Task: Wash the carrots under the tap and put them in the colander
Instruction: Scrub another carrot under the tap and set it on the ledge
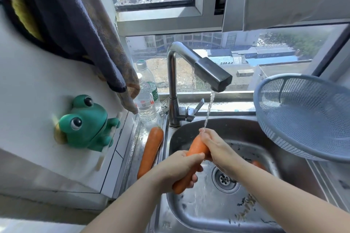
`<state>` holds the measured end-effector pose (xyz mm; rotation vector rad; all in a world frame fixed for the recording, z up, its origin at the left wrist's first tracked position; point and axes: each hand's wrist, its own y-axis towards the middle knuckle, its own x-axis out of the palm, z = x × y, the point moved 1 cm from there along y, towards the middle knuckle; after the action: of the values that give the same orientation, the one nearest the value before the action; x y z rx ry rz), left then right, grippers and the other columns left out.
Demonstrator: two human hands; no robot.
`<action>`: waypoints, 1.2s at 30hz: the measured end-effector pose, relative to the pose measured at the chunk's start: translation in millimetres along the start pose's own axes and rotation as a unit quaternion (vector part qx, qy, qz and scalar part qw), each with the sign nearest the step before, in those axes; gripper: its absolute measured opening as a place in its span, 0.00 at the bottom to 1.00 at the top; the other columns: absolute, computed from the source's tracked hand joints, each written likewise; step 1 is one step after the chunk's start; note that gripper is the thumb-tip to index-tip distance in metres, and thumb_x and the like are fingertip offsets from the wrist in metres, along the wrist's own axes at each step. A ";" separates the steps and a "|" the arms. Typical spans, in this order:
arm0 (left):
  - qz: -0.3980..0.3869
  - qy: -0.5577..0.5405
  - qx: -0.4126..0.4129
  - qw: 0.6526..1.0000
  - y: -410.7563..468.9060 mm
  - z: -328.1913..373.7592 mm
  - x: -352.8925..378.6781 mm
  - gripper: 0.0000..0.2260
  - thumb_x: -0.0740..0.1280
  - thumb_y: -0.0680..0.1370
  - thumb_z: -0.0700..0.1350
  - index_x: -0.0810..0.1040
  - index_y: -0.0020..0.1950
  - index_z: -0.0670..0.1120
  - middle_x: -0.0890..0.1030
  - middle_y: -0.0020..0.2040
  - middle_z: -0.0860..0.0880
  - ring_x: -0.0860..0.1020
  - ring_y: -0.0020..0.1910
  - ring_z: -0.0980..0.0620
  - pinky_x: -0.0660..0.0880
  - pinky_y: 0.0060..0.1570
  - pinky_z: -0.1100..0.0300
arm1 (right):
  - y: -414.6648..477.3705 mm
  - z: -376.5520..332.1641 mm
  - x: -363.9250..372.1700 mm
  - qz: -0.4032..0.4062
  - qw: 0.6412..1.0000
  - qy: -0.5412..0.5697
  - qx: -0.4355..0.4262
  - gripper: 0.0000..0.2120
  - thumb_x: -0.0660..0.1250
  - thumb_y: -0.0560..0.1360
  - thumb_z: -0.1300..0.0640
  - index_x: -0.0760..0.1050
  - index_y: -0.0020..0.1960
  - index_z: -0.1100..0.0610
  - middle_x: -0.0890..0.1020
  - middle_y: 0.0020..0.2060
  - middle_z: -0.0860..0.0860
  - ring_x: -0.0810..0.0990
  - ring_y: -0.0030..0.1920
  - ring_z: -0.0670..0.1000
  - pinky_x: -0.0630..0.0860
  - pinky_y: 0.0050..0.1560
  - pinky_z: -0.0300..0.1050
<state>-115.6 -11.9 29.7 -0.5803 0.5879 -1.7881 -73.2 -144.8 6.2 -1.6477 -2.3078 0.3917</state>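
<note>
Currently mid-wash, and early in the task by my reading.

Tap (208, 70) on; a thin stream (208, 113) falls onto the top end of the carrot (197, 146), which is held slantwise over the sink (189, 213), above and left of the drain (224, 178).

Hands:
- Left hand (178, 168) is curled round the carrot's lower half; the tip sticks out below the fingers.
- Right hand (214, 144) is wrapped round the upper end, just where the water lands. The grip suggests rubbing; that is a guess from posture only.
- Both grip the same carrot, so neither is free.

Other carrots:
- Second carrot (151, 151) lies on the steel ledge left of the sink, just beside the basin rim. Wet or dry: cannot tell.
- Third carrot (258, 164) shows only as an orange patch in the basin behind the right forearm, mostly hidden. Washed or not: cannot tell.

Colander (269, 130): blue mesh, on the surface right of the sink, close to the basin. No carrot is visible inside it.

Progress, as a judgement: nothing is delivered to the colander yet. One carrot is under water and two wait. Left to do: finish rinsing this one, carry it right into the colander, then repeat for the ledge carrot and the one in the basin.
</note>
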 end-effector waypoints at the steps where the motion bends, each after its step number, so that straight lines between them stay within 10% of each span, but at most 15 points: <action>1: -0.007 -0.005 0.000 1.000 -1.4 1.0 -1.1 0.11 0.64 0.79 0.48 0.74 0.58 0.42 0.75 0.42 0.47 0.72 0.27 0.57 0.71 0.27 0.65 | -1.6 -0.1 -1.0 -0.014 1.000 0.022 0.001 0.14 0.58 0.81 0.53 0.63 0.66 0.48 0.72 0.56 0.51 0.78 0.52 0.52 0.79 0.46 0.41; 25: 0.014 0.117 0.103 0.988 -2.3 12.4 -2.0 0.07 0.64 0.80 0.47 0.71 0.55 0.47 0.76 0.43 0.48 0.72 0.28 0.55 0.71 0.31 0.61 | -3.3 -39.5 -31.5 -0.138 0.986 0.085 0.034 0.22 0.64 0.74 0.72 0.71 0.60 0.49 0.72 0.60 0.62 0.78 0.59 0.61 0.81 0.53 0.49; 32: 0.154 0.273 0.164 0.935 10.1 3.2 14.7 0.17 0.65 0.78 0.50 0.65 0.65 0.51 0.76 0.41 0.53 0.75 0.32 0.56 0.75 0.34 0.61 | -3.3 -34.1 -16.2 0.018 0.988 -0.128 -0.084 0.24 0.75 0.70 0.58 0.67 0.58 0.45 0.75 0.51 0.50 0.78 0.48 0.48 0.78 0.46 0.38; 36: 0.181 0.287 0.244 0.908 11.0 -6.5 28.0 0.19 0.64 0.79 0.52 0.63 0.67 0.53 0.77 0.46 0.55 0.75 0.38 0.57 0.74 0.41 0.62 | 1.1 -28.8 -6.6 0.136 0.965 -0.143 -0.172 0.06 0.64 0.78 0.57 0.70 0.53 0.48 0.75 0.45 0.43 0.75 0.43 0.42 0.71 0.40 0.26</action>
<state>-119.5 -41.0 20.3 0.3996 0.5607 -1.6465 -59.3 -149.1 32.0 -2.2221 -2.4666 0.3126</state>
